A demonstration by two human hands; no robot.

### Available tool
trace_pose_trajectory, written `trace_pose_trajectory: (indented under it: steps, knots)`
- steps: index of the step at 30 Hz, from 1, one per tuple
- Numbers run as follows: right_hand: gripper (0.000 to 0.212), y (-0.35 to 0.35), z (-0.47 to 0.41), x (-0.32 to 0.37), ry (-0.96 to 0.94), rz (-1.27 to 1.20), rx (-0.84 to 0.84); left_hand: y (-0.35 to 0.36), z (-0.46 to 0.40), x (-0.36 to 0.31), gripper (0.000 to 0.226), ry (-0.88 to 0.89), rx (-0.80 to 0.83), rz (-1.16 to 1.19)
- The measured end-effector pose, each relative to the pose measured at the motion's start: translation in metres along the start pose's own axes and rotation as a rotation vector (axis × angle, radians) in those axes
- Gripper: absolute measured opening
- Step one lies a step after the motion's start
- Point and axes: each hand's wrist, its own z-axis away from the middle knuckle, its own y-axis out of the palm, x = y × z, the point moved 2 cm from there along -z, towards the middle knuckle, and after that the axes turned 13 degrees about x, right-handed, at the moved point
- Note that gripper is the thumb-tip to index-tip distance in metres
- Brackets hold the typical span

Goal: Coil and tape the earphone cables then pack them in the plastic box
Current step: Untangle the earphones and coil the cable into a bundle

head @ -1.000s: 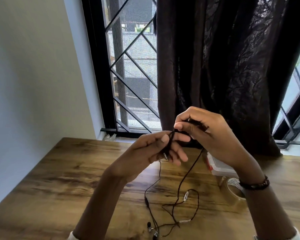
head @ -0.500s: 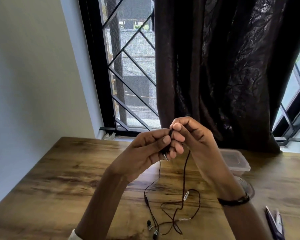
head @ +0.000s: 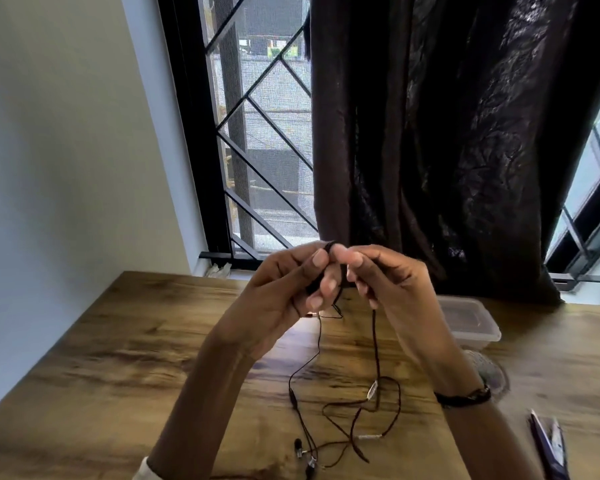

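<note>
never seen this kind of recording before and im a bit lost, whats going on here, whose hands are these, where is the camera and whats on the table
There is no machine here. A person wears one wide-angle camera on the head, which looks forward and down, so you see their own two bare hands from above.

The left hand and the right hand are raised over a wooden table and both pinch the upper end of a thin dark earphone cable. The rest of it hangs down and lies loosely tangled on the wood, with the earbuds near the bottom edge.

Behind the right hand stands a clear plastic box. A roll of tape shows partly behind the wrist, and what seem to be scissors lie at the far right. Beyond are a barred window and a dark curtain.
</note>
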Motion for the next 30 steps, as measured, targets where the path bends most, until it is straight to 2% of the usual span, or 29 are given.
trace_pose_trajectory:
  steps: [8,17,20,24,30]
  knots:
    - [0.019,0.022,0.017,-0.026,-0.019,0.016,-0.092,-0.003,0.002,0.007,0.031,0.07,-0.144,0.001]
    - [0.018,0.02,0.016,-0.024,-0.074,0.097,-0.144,0.007,0.004,0.005,0.03,0.107,-0.105,-0.126]
    - [0.021,0.026,0.021,-0.027,-0.053,0.091,-0.135,0.006,0.002,0.006,0.032,0.133,-0.153,-0.091]
    - [0.02,0.034,0.032,-0.03,0.013,0.22,-0.164,0.003,0.0,0.009,0.036,0.118,-0.214,-0.088]
    - [0.018,0.037,0.048,-0.018,0.058,0.467,-0.158,-0.007,0.001,0.007,0.036,0.031,-0.267,-0.416]
